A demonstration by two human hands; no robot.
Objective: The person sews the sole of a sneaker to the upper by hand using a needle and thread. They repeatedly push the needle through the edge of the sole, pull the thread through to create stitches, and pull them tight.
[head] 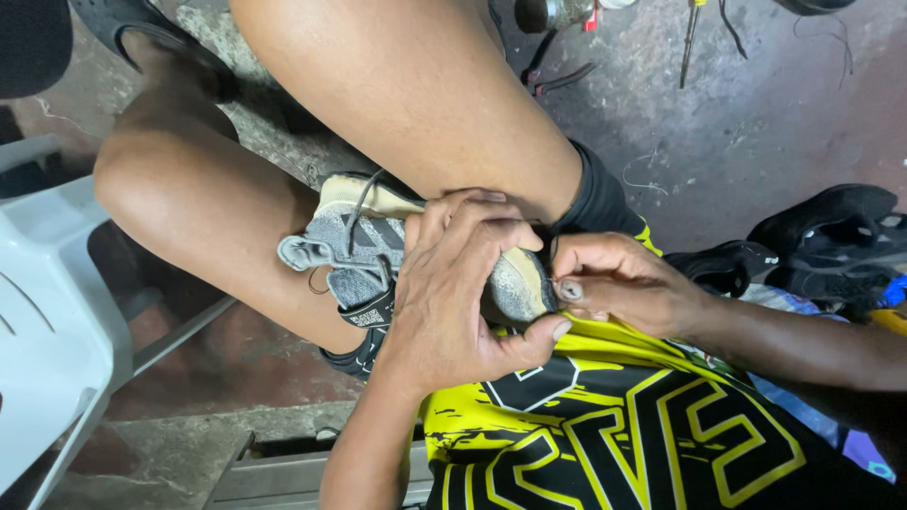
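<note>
A grey knit shoe (364,247) with a pale, worn sole is wedged between the person's bare legs, toe end toward the body, and serves as the landmark here. The left hand (453,288) wraps over the top of the shoe, fingers curled round the upper and thumb pressed under the sole's edge, gripping it firmly. The right hand (614,283) sits just to the right of the shoe's toe, fingertips pinched together at the sole's rim; whatever it pinches is too small to make out, perhaps a needle or thread.

A small black tab label (370,316) hangs from the shoe's collar below the left hand's wrist; its markings are blurred. A dark lace (357,212) runs across the upper.

Below the shoe lies the person's black and yellow shirt (614,425) with large block shapes, cut off at the bottom edge. Left of the shoe stands a white plastic chair (47,321), only partly in view. Far right of the shoe lies a pile of black shoes (822,241), their shapes hard to separate. Above the shoe, on the concrete floor (756,123), are pliers (557,77) and a yellow-handled tool (690,42), its upper end cut off.
</note>
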